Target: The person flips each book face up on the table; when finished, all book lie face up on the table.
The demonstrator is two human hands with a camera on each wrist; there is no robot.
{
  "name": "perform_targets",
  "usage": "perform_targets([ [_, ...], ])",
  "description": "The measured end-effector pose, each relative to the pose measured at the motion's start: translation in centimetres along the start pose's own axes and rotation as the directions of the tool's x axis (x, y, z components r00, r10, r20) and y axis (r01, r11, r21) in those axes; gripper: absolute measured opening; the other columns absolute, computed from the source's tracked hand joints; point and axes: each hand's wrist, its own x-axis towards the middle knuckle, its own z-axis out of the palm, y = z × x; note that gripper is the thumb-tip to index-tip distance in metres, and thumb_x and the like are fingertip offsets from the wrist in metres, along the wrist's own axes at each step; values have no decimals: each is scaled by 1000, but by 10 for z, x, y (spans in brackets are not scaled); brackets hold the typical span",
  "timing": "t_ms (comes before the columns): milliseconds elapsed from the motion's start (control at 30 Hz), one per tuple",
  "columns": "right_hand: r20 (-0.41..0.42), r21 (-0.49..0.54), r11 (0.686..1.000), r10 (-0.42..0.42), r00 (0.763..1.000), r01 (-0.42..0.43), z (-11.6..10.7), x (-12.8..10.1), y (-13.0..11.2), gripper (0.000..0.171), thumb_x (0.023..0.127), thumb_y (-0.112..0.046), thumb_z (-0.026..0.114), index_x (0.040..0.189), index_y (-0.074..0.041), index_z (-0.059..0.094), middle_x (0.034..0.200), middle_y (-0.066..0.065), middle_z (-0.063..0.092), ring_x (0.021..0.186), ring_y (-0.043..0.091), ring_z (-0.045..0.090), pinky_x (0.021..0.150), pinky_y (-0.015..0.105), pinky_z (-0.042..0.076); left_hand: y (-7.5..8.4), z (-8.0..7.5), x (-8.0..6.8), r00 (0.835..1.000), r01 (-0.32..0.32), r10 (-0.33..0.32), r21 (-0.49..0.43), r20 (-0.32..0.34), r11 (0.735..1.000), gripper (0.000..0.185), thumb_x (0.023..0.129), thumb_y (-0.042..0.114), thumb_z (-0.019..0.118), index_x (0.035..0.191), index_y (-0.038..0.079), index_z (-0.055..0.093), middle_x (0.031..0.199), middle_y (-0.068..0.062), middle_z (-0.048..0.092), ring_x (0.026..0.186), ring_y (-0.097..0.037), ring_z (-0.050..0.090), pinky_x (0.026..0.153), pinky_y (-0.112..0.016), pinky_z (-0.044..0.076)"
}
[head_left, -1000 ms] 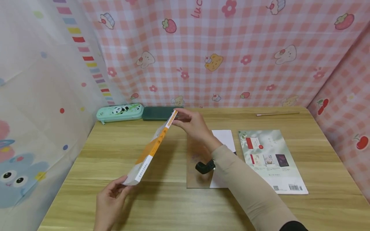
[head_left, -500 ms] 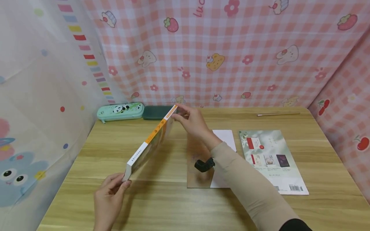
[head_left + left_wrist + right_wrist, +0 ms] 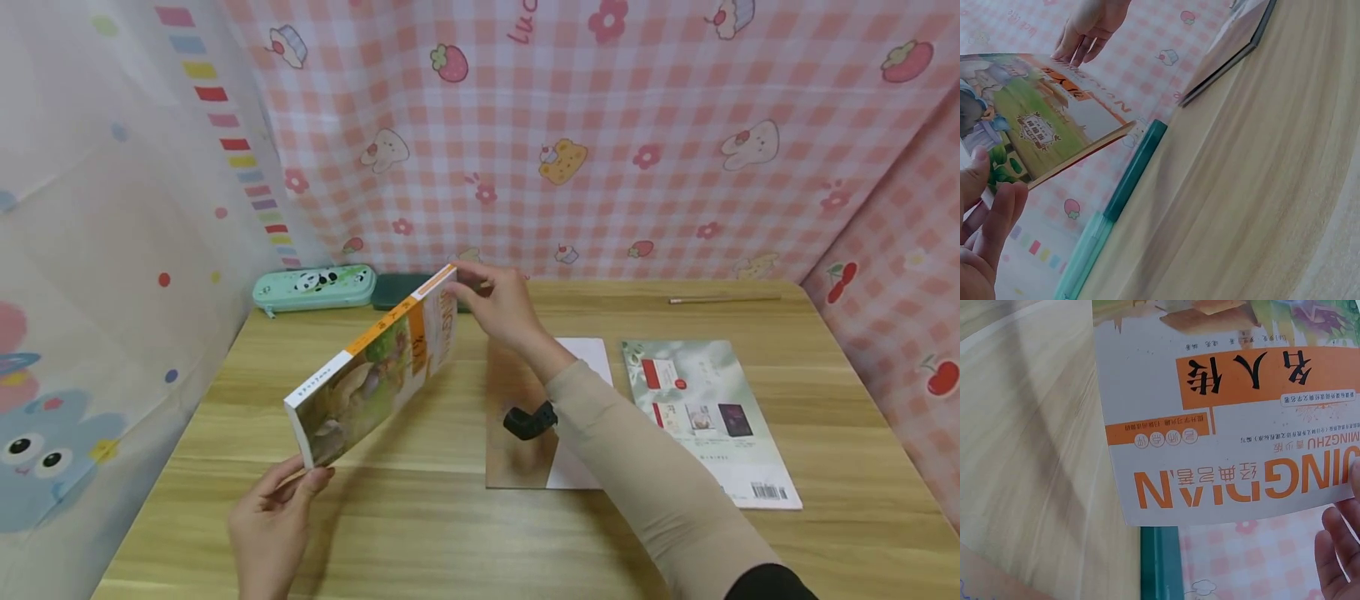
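Now the book (image 3: 378,367) has turned since a second ago: back then only its orange and white spine faced up, and at this moment its illustrated front cover leans toward the person, spine uppermost. It hangs in the air over the left half of the worktop (image 3: 420,533), slanting from low near the person to high toward the back wall. The left hand (image 3: 270,521) has its grip on the near lower corner, thumb and fingers pinching it from below, much where it was before. The right hand (image 3: 498,304) pinches the far upper corner, fingers on top of the edge, and has barely shifted. In the right wrist view the cover reads upside down, with large orange letters on white.

Along the left back edge of the worktop lies a mint green pencil case (image 3: 313,287) with a panda on it, and just beside it a dark green case (image 3: 397,287), partly hidden behind the raised book. Right of the middle a brown sheet (image 3: 510,433) lies flat, with a white sheet (image 3: 588,362) just beside or partly under it. Further right a pale green booklet (image 3: 708,417) lies flat. A pencil (image 3: 723,299) rests near the back right. A pale dotted cloth hangs on the left; pink checked cloth with strawberries and cakes covers the back and right.
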Motion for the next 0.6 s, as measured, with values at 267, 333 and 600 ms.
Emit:
perform_targets([
  [267,-37,109,993,56,998,-52,3,4,-7,28,97,-12,69,125,-7,72,113,8,75,95,15,72,81,27,60,9,1,-1,994,87,-101,-260,-40,962,17,84,-23,66,98,-14,70,80,-8,75,66,-15,74,65,-27,60],
  [333,-51,136,989,62,997,-55,4,4,-6,27,96,-11,70,122,-5,73,111,8,76,94,15,72,80,27,60,9,2,-2,993,92,-109,-272,-49,958,18,85,-21,66,97,-10,72,80,-8,75,63,-15,74,63,-27,60],
  [600,-74,203,974,113,991,-95,12,4,3,22,94,-10,73,114,-3,76,105,11,77,89,16,72,77,26,61,11,-1,-4,991,77,-90,-125,-102,989,12,86,-11,74,97,-9,75,78,2,76,54,-6,68,46,-16,53],
])
